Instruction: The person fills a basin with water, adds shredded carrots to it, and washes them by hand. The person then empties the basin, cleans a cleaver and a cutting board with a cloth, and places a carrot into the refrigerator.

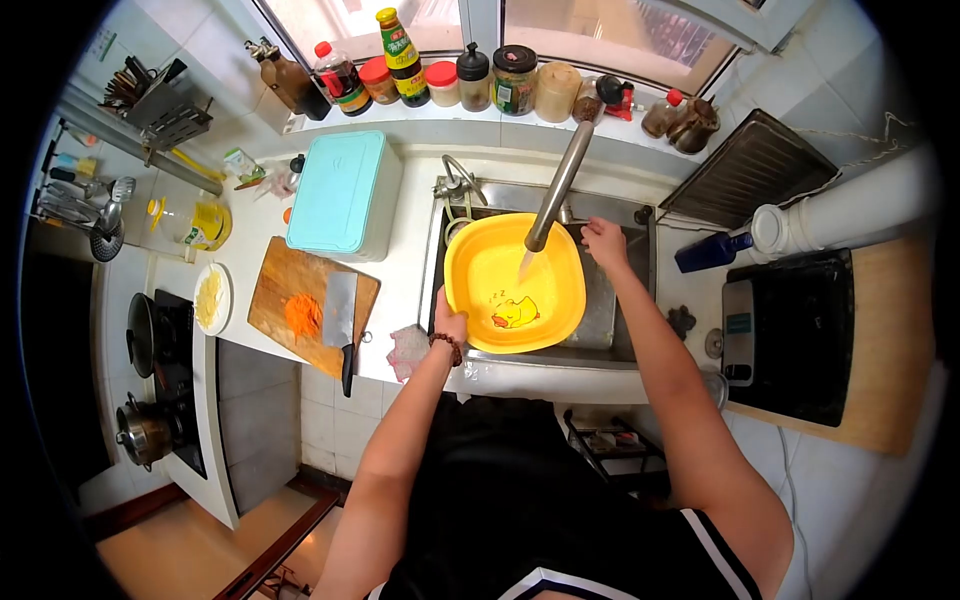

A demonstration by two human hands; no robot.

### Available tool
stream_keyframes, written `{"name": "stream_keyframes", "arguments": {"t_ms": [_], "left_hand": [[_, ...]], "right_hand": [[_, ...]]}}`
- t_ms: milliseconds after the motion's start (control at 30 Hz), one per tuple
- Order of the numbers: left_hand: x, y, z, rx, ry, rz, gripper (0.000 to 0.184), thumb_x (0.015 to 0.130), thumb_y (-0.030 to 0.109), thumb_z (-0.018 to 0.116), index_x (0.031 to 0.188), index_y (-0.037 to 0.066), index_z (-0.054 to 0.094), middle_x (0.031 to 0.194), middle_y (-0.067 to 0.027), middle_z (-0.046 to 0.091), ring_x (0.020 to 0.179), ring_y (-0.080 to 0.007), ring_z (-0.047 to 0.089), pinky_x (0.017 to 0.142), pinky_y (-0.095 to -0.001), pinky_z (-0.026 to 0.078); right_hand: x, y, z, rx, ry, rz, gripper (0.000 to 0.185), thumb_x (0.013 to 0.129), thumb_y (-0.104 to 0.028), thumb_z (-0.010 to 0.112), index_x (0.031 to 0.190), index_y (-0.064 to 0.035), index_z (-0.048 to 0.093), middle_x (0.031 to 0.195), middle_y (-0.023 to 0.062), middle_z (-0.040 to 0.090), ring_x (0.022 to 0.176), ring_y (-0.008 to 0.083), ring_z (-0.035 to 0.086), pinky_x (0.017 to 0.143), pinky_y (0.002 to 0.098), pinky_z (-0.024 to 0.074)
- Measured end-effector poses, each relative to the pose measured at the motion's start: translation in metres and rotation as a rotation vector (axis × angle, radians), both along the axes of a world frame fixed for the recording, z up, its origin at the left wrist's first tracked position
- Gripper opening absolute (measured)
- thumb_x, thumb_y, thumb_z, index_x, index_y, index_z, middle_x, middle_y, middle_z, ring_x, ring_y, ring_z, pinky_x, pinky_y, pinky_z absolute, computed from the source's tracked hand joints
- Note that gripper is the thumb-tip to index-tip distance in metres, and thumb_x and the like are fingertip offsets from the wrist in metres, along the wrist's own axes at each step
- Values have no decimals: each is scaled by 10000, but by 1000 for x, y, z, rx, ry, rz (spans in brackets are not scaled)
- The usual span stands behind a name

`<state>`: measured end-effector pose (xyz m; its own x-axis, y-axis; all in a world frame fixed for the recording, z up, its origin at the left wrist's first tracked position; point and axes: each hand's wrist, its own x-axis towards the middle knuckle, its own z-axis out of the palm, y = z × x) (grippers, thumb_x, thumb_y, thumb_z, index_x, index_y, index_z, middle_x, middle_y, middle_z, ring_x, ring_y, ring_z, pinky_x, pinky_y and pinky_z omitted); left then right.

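Observation:
A yellow plastic basin (pixel 468 290) with a sleeping duck printed on its bottom sits over the sink (pixel 625 345). My left hand (pixel 450 318), a beaded bracelet at its wrist, grips the basin's left rim. Above the basin slants the long metal faucet (pixel 560 185), and a thin stream of water runs from its mouth into the basin. To the right of the spout, my right hand (pixel 606 245) has its fingers closed at the end of the faucet handle (pixel 575 220). Part of that handle is hidden by the fingers.
Left of the sink, a cutting board (pixel 270 290) holds shredded carrot (pixel 303 316) and a cleaver (pixel 340 310). Behind it stands a mint-lidded box (pixel 335 190). A plate (pixel 222 322) holds pale shreds. Jars and bottles (pixel 515 80) line the sill; a cloth (pixel 408 350) lies by the sink.

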<state>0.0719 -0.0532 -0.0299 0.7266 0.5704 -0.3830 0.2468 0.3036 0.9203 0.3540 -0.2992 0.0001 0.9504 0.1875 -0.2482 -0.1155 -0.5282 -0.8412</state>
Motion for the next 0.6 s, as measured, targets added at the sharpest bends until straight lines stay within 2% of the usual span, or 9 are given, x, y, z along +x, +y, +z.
{"name": "stream_keyframes", "arguments": {"t_ms": [67, 267, 500, 567, 600], "left_hand": [[0, -1, 5, 19, 19, -7, 769, 759, -226, 423, 1462, 85, 426, 1328, -125, 588, 1251, -264, 574, 1059, -330, 452], [-2, 1, -14, 83, 16, -19, 754, 760, -213, 429, 1453, 82, 435, 1314, -128, 603, 1233, -265, 589, 1047, -326, 459], [-1, -2, -16, 102, 2, -34, 754, 761, -207, 430, 1457, 82, 434, 1303, -136, 612, 1228, -272, 594, 1042, -322, 461], [-1, -2, -18, 105, -1, -34, 753, 762, -207, 428, 1457, 83, 436, 1303, -137, 612, 1226, -271, 595, 1043, -322, 461], [-1, -2, -20, 109, -3, -35, 753, 763, -207, 427, 1457, 84, 438, 1303, -138, 612, 1224, -271, 596, 1043, -323, 461]], "right_hand": [[-3, 2, 10, 20, 57, -10, 531, 936, -214, 686, 1398, 20, 573, 1217, 190, 716, 905, 243, 748, 770, 360, 590], [-6, 3, 6, 19, 44, -10, 576, 942, -219, 694, 1439, 19, 529, 1340, 211, 644, 948, 256, 741, 764, 371, 613], [-9, 6, 20, 70, 104, -27, 570, 937, -206, 703, 1426, 35, 532, 1320, 211, 655, 969, 255, 739, 764, 363, 621], [-10, 7, 22, 70, 118, -37, 539, 954, -184, 686, 1420, 39, 534, 1296, 170, 671, 928, 201, 721, 707, 302, 587], [-11, 8, 25, 67, 119, -35, 539, 954, -184, 686, 1420, 39, 534, 1296, 170, 671, 928, 201, 721, 707, 302, 587]]}}
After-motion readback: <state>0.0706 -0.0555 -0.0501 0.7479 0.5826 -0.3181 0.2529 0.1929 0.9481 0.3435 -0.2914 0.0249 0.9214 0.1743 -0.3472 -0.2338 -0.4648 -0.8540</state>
